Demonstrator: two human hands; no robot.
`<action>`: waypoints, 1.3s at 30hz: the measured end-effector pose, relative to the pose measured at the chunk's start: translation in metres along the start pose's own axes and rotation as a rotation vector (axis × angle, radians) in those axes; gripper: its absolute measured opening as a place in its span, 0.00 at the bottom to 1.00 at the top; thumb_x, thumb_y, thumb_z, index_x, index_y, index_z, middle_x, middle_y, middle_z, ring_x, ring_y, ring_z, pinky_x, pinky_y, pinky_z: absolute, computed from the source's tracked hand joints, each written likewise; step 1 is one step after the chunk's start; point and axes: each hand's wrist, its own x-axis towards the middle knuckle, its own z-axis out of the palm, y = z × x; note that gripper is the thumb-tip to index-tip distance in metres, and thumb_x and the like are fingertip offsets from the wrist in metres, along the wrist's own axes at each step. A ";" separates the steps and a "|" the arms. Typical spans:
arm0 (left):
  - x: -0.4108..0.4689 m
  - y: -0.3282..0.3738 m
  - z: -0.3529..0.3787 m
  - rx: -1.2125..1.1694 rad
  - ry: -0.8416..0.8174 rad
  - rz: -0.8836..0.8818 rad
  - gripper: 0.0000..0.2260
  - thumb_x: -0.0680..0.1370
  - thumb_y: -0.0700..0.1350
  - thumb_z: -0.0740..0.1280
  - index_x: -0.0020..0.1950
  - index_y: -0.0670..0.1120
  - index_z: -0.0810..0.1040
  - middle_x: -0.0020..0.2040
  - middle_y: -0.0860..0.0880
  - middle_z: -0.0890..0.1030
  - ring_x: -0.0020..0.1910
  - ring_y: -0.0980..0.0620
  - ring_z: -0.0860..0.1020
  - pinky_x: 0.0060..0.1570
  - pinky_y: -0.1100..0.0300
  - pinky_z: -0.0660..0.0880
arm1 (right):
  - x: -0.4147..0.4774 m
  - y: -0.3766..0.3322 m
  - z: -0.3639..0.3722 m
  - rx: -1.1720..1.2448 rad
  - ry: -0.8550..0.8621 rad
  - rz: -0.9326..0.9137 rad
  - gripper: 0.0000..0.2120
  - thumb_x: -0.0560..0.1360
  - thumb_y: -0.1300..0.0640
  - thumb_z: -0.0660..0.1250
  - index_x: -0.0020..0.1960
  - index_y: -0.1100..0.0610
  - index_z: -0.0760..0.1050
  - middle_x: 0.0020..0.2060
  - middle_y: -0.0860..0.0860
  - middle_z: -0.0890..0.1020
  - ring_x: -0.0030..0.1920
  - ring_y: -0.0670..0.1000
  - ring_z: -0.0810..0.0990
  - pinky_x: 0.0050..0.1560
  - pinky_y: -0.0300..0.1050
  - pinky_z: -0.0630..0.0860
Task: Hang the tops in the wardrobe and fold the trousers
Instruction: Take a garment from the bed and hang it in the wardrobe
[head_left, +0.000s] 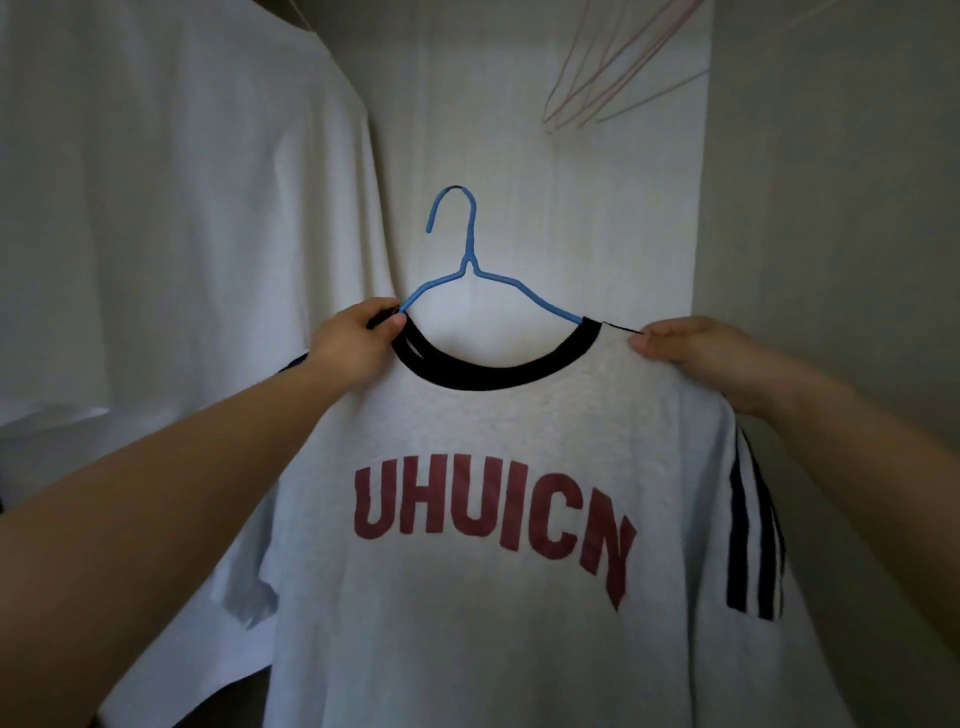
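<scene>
While both arms reach forward into the wardrobe, a plain white top hangs at the far left, filling that side and covering whatever is behind it; its own hanger is cut off by the upper edge. Just right of it, the left hand pinches the shoulder of a pale grey T-shirt beside its dark collar, thumb pressed against fingers where the blue hanger enters the neck opening. That hanger sits inside the shirt, its hook free in the air and touching no rail. Red letters run across the chest, and dark stripes mark the sleeve on the right. Behind the hook, the pale back panel of the wardrobe rises. Above and to the right, several thin pink hangers dangle empty, their hooks out of frame. The right hand nips the other shoulder seam, fingers closed on the cloth. Beyond it stands a grey side wall. The shirt's lower hem is cut off, and the dim corner at lower left may be another garment, though it is too dark to tell.
</scene>
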 end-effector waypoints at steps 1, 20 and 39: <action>-0.001 0.005 0.001 0.011 -0.016 0.017 0.16 0.80 0.49 0.62 0.69 0.52 0.72 0.66 0.51 0.74 0.67 0.50 0.71 0.65 0.59 0.65 | 0.000 -0.005 -0.004 -0.005 0.029 -0.004 0.11 0.76 0.57 0.66 0.35 0.56 0.77 0.27 0.46 0.80 0.30 0.45 0.77 0.41 0.40 0.73; -0.042 0.109 0.070 0.392 -0.224 -0.089 0.59 0.65 0.63 0.74 0.76 0.45 0.33 0.77 0.41 0.38 0.77 0.43 0.41 0.73 0.39 0.44 | 0.049 -0.139 0.082 -0.123 0.420 -0.166 0.18 0.82 0.54 0.54 0.61 0.66 0.73 0.59 0.60 0.77 0.60 0.57 0.75 0.53 0.42 0.70; 0.021 0.075 0.015 0.439 0.199 0.130 0.35 0.76 0.44 0.64 0.78 0.49 0.48 0.78 0.45 0.50 0.76 0.44 0.51 0.73 0.43 0.53 | 0.081 -0.194 0.091 -0.019 0.525 -0.208 0.18 0.82 0.55 0.53 0.64 0.66 0.69 0.62 0.59 0.75 0.61 0.56 0.74 0.54 0.44 0.71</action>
